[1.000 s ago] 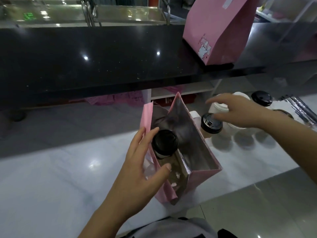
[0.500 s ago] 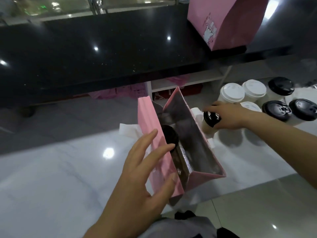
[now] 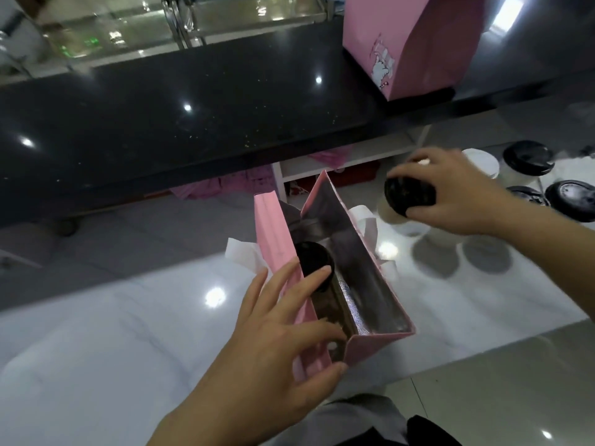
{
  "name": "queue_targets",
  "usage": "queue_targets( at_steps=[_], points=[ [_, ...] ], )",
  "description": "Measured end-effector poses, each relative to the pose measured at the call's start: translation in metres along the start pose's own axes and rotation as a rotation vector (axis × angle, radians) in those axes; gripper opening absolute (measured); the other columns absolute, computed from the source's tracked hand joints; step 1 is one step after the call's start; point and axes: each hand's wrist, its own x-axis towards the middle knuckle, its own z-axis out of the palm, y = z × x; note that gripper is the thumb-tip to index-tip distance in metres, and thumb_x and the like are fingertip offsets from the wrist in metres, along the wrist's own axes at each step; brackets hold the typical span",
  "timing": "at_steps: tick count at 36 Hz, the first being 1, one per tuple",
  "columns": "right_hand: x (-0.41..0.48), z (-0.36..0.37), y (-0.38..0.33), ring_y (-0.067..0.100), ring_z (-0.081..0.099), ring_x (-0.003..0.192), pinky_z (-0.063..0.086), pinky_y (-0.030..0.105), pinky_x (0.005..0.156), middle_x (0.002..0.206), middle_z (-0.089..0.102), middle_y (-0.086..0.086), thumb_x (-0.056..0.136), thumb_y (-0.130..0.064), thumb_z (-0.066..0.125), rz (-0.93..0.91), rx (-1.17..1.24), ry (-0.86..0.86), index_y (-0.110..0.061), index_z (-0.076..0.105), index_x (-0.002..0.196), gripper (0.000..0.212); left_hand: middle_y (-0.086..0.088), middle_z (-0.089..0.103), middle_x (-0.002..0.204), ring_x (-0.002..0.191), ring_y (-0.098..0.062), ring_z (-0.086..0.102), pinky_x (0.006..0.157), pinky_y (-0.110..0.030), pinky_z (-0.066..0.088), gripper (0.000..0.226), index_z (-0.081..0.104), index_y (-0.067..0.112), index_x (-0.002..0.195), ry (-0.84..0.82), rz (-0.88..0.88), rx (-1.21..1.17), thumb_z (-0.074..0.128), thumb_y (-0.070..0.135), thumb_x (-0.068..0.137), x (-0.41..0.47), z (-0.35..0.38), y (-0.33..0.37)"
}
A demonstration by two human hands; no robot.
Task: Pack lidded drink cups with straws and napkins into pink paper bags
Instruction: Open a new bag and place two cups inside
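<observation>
Down on the white marble counter [image 3: 128,333] stands an open pink paper bag [image 3: 363,349] with a silvery lining, its mouth spread wide. Inside it, toward the far-left corner, sits 1 cup with a black lid [image 3: 310,257]. The left hand [image 3: 273,342] rests against the bag's near-left wall, fingers spread apart, with 1 fingertip reaching over the rim above that lid and the thumb pressing the bag's near corner. The right hand [image 3: 457,191] is to the right of the bag, fingers and thumb clamped around the rim of a second black-lidded cup [image 3: 409,196], which is tilted and seems lifted off the counter, just beside the bag's right wall. Behind the right hand stand more cups: 1 white-lidded cup [image 3: 481,160] and 3 black lids [image 3: 528,157] in view. White napkins [image 3: 240,252] peek out from behind the bag. On the black raised counter [image 3: 193,123] stands another pink bag [image 3: 415,43], printed with a small cartoon.
</observation>
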Motion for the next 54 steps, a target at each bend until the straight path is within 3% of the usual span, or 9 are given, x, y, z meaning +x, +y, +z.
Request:
queue_targets(
  at_steps=[7, 16, 22, 27, 30, 35, 39, 44, 54],
  points=[
    [-0.047, -0.088, -0.092, 0.028, 0.05, 0.119, 0.047, 0.045, 0.099, 0.126, 0.052, 0.002, 0.067, -0.032, 0.067, -0.27, 0.222, 0.261, -0.033, 0.06, 0.127, 0.061, 0.024, 0.006, 0.163, 0.152, -0.007, -0.01, 0.117, -0.046, 0.005, 0.038, 0.057, 0.056, 0.116, -0.075, 0.022, -0.008, 0.062, 0.068, 0.08, -0.006, 0.002, -0.006],
    [-0.061, -0.06, -0.158, 0.014, 0.048, 0.116, 0.048, 0.035, 0.09, 0.121, 0.049, -0.02, 0.064, -0.052, 0.058, -0.422, 0.227, -0.103, -0.049, 0.054, 0.121, 0.057, 0.022, 0.047, 0.141, 0.144, -0.012, 0.031, 0.11, -0.051, 0.035, 0.025, 0.066, 0.049, 0.112, -0.016, 0.029, -0.082, 0.066, 0.049, 0.088, -0.019, -0.001, -0.019],
    [-0.056, -0.049, -0.162, 0.008, 0.046, 0.121, 0.049, 0.032, 0.091, 0.121, 0.047, -0.023, 0.066, -0.036, 0.068, -0.364, 0.357, -0.235, -0.049, 0.053, 0.122, 0.059, 0.024, 0.054, 0.134, 0.143, -0.008, 0.031, 0.11, -0.056, 0.034, 0.024, 0.067, 0.052, 0.108, 0.008, -0.054, -0.079, 0.05, 0.06, 0.093, -0.037, 0.002, -0.032],
    [-0.05, -0.036, -0.164, 0.004, 0.042, 0.12, 0.049, 0.029, 0.092, 0.12, 0.041, -0.029, 0.065, -0.047, 0.064, -0.394, 0.196, -0.291, -0.053, 0.05, 0.123, 0.06, 0.024, 0.058, 0.124, 0.139, -0.002, 0.034, 0.112, -0.057, 0.033, 0.035, 0.072, 0.046, 0.096, 0.101, -0.132, -0.062, 0.04, 0.061, 0.094, -0.047, 0.003, -0.036],
    [-0.05, -0.028, -0.172, 0.005, 0.038, 0.12, 0.048, 0.029, 0.093, 0.123, 0.037, -0.027, 0.069, -0.048, 0.063, -0.498, 0.019, -0.366, -0.053, 0.045, 0.127, 0.061, 0.027, 0.053, 0.121, 0.13, 0.003, 0.037, 0.113, -0.056, 0.032, 0.028, 0.068, 0.044, 0.096, 0.122, -0.171, -0.038, 0.05, 0.062, 0.084, -0.047, -0.002, -0.034],
    [-0.048, -0.009, -0.192, 0.015, 0.037, 0.12, 0.05, 0.032, 0.089, 0.129, 0.037, -0.016, 0.074, -0.045, 0.06, -0.657, -0.227, -0.369, -0.05, 0.042, 0.132, 0.061, 0.034, 0.031, 0.13, 0.124, 0.012, 0.024, 0.117, -0.031, 0.025, 0.069, 0.035, 0.048, 0.13, 0.086, -0.271, -0.111, 0.057, 0.076, 0.071, -0.044, -0.001, -0.024],
    [-0.035, -0.003, -0.19, 0.008, 0.035, 0.114, 0.048, 0.03, 0.09, 0.126, 0.034, -0.019, 0.073, -0.045, 0.067, -0.566, -0.217, -0.444, -0.052, 0.038, 0.132, 0.066, 0.036, 0.035, 0.12, 0.114, 0.01, 0.034, 0.102, -0.024, 0.038, 0.079, 0.028, 0.052, 0.126, 0.183, -0.341, -0.228, 0.065, 0.076, 0.06, -0.046, 0.002, -0.022],
    [-0.03, 0.013, -0.171, 0.007, 0.039, 0.107, 0.045, 0.025, 0.091, 0.125, 0.038, -0.019, 0.076, -0.044, 0.069, -0.476, -0.279, -0.519, -0.05, 0.04, 0.133, 0.064, 0.048, 0.006, 0.131, 0.125, 0.01, 0.016, 0.114, -0.023, 0.021, 0.12, -0.02, 0.066, 0.135, 0.133, -0.329, -0.252, 0.076, 0.068, 0.063, -0.051, -0.002, -0.022],
    [-0.03, 0.057, -0.155, 0.014, 0.05, 0.114, 0.05, 0.033, 0.092, 0.132, 0.04, -0.015, 0.078, -0.034, 0.077, -0.405, -0.248, -0.607, -0.043, 0.044, 0.138, 0.07, 0.057, -0.011, 0.132, 0.117, 0.029, 0.004, 0.113, -0.02, 0.016, 0.12, -0.021, 0.067, 0.136, 0.091, -0.272, -0.304, 0.078, 0.063, 0.067, -0.052, 0.002, -0.025]
  ],
)
